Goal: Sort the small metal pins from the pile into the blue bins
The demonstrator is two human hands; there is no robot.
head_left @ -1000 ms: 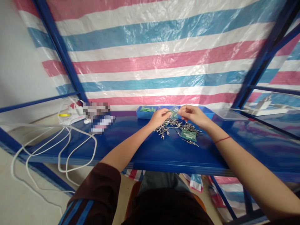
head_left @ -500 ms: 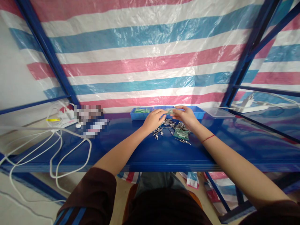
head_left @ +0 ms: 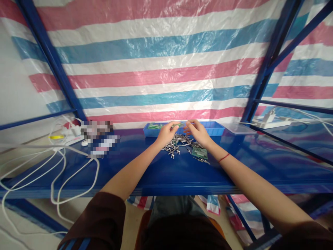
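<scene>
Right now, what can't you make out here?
All in the head view:
- Left hand: whether it grips anything; fingertips too small and blurred.
- Blue tray: middle part, behind the hands.
- Metal pins: count; they overlap, and the right hand covers some.
- Green packet: contents, too small.
- Items at the desk's left: identity, pixelated.

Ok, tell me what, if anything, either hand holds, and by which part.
It cannot be told: something greenish shows between the left hand and right hand, but any grip on it is unclear.
</scene>
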